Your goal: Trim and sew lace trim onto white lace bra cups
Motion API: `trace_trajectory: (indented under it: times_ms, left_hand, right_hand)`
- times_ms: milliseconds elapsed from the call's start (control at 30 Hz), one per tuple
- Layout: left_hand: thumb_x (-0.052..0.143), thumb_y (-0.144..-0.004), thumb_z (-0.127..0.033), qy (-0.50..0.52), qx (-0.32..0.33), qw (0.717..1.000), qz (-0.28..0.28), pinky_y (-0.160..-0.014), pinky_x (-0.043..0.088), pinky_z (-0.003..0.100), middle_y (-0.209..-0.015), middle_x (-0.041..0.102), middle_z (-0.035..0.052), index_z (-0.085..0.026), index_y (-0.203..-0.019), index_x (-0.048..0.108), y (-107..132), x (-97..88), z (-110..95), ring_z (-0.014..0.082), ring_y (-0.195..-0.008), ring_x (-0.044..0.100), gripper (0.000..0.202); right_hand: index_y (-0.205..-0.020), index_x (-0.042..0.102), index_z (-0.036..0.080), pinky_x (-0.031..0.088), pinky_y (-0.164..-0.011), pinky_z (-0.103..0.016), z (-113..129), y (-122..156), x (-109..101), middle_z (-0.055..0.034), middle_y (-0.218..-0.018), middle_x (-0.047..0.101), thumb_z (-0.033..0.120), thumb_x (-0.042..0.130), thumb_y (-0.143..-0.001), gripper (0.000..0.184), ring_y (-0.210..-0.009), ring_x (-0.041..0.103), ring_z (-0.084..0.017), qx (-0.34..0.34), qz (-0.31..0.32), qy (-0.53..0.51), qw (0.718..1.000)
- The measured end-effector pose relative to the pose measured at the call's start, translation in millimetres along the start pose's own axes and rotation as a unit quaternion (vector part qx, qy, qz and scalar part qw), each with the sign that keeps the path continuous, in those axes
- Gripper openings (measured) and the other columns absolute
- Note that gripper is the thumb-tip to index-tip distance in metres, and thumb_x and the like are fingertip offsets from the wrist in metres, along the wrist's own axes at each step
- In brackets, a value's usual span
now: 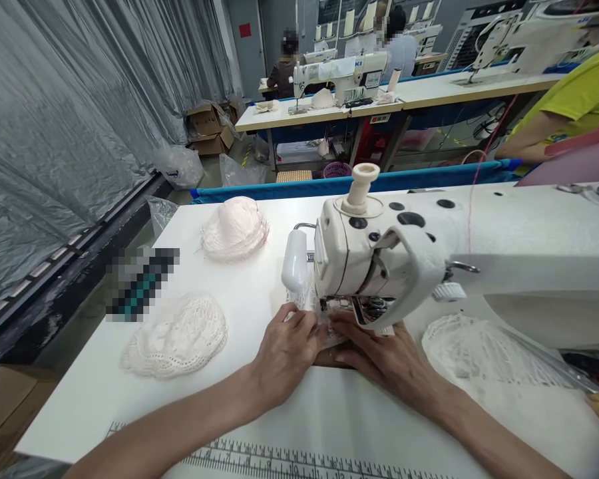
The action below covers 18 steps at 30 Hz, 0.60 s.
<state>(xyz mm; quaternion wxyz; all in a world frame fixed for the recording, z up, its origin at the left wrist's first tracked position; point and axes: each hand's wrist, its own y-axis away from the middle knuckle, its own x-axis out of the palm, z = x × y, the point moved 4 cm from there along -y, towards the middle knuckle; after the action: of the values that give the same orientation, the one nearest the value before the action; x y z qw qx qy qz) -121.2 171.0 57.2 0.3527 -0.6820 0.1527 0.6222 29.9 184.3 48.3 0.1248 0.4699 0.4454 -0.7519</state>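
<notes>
Lace beneath left hand, right hand

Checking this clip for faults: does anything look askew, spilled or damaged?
Nothing stands out. Left hand and right hand rest on the lace under the sewing machine; three fabric piles sit on the table.

The sewing machine stands on the surface, right of centre. Under its needle end lies a lace piece, with the left grip and right grip on it, side by side. To their left — a near heap, a far heap behind it; a third heap lies right.
</notes>
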Motion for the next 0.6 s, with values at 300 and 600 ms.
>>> trace_trajectory:
  times_ms: [300, 600]
  left_hand:
    - [0.044, -0.085, -0.007, 0.007, -0.011, 1.0, -0.002, -0.09, 0.04, 0.035, -0.09, 0.058, 0.0027, -0.017, -0.097, 0.056, -10, 6.5, 15, 0.0137, -0.083, 0.059, 0.02]
    - [0.041, -0.089, -0.007, -0.016, 0.004, 1.0, 0.002, -0.095, 0.04, 0.038, -0.091, 0.06, 0.0043, -0.016, -0.094, 0.055, -6, -1.8, 3, 0.0157, -0.094, 0.058, 0.017]
  right_hand:
    - [-0.112, 0.057, 0.016, 0.036, -0.08, -0.047, -8, -3, 7, -0.0136, -0.1, 0.068, 0.034, 0.038, -0.095, 0.031, -0.084, 0.06, -0.026, 0.026, 0.037, 0.039, 0.998]
    - [-0.119, 0.052, 0.02, 0.029, -0.091, -0.047, -1, 1, 0, -0.0096, -0.103, 0.069, 0.028, 0.039, -0.096, 0.027, -0.093, 0.062, -0.023, 0.002, 0.011, 0.009, 1.0]
